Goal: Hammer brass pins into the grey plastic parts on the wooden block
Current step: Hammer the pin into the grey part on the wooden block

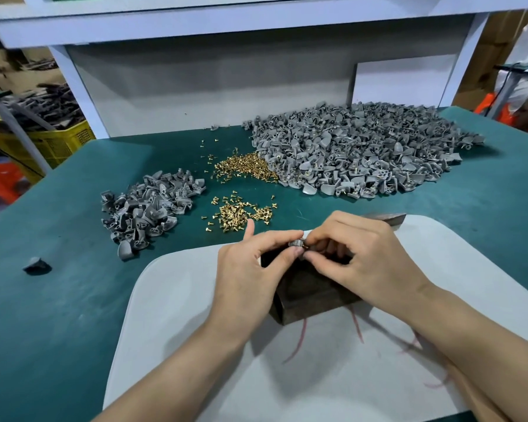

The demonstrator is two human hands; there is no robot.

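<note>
Left hand (250,269): fingers curled, gripping a grey part (295,242) at the fingertips, with one finger stuck up free.
Right hand (366,257): thumb and forefinger pinch a brass pin (305,247) against the part; the other fingers are curled under.
Where the work is: part and pin are held just above the far top edge of the block (311,296), which sits on the pale mat (177,300). I cannot tell if the part touches the wood.
Step in hand: probably starting the pin in its hole by hand (no hammering yet).
Risk, crooked pin: if the pin goes in tilted, a blow would likely bend it or split the plastic.
Risk, dropped pin: it is small and smooth, so a loose pinch could let it fall among the loose pins (241,212) or roll off the mat.
Risk, bad seating: a part set near the block's edge could tip or skid when struck.
Risk, fingers: fingertips crowd the pin, and a strike before they clear would catch them.
Risk, hammer: a dark object (389,220) behind the right hand may be it; reaching blind could knock the part askew.
Risk, mixing: a finished part tossed on the small pile (147,208) instead of the big pile (363,153) would muddle the stock.
</note>
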